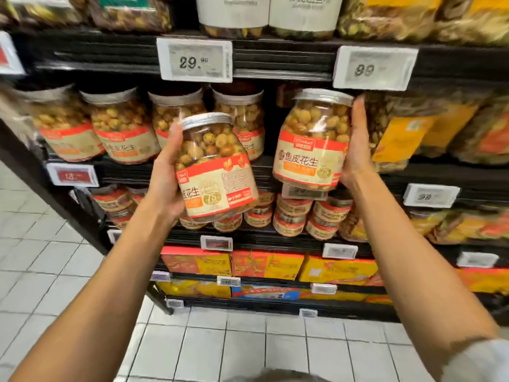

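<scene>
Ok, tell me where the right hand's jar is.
Head view, right of centre: the jar sits in the right hand, under the price tag, right of the other jar.

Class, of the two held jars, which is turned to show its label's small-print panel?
The lower jar, in the left hand: its small-print panel shows, whereas the higher jar, in the right hand, shows its full front name.
</scene>
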